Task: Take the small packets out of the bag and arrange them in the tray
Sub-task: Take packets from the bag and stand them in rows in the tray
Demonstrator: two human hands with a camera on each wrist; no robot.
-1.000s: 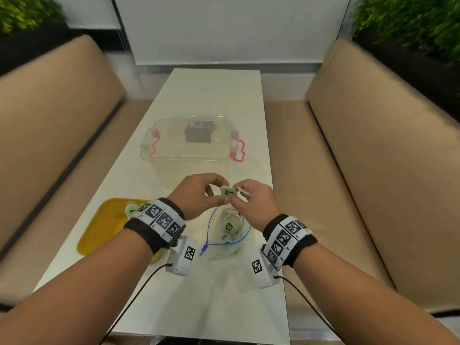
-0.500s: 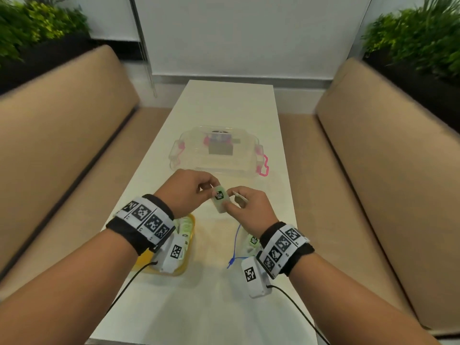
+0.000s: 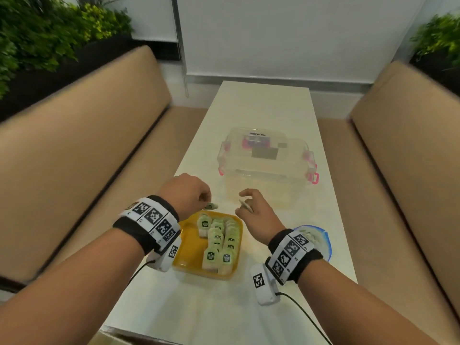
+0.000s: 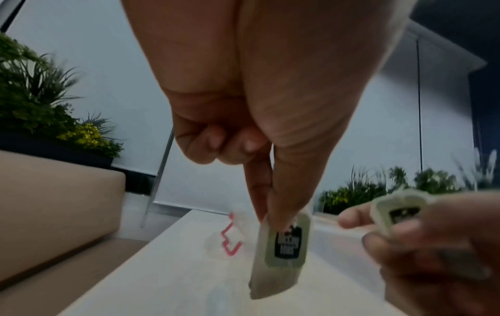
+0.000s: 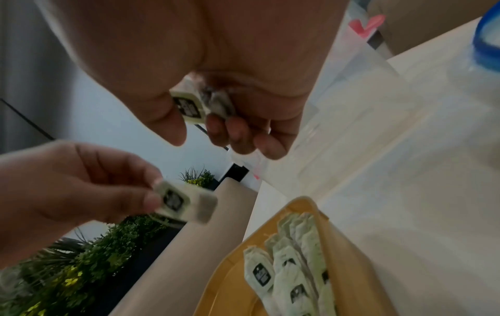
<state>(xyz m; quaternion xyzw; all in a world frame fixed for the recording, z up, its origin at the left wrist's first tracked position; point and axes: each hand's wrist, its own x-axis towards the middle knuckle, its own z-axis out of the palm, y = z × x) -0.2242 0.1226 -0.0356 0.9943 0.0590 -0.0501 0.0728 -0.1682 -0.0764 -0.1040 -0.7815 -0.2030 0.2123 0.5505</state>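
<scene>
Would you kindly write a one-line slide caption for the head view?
Left hand pinching a packet above the yellow tray of packets, right hand holding another.

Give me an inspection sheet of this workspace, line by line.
Surface: white table, long and narrow.
Job's things: yellow tray with rows of packets; bag beside the right wrist.
Clutter: clear lidded box with pink latches.
Hands: left hand pinches a packet; right hand holds another packet.
Cables: black leads from wrist cameras.
Surroundings: tan benches, plants, white wall.
</scene>
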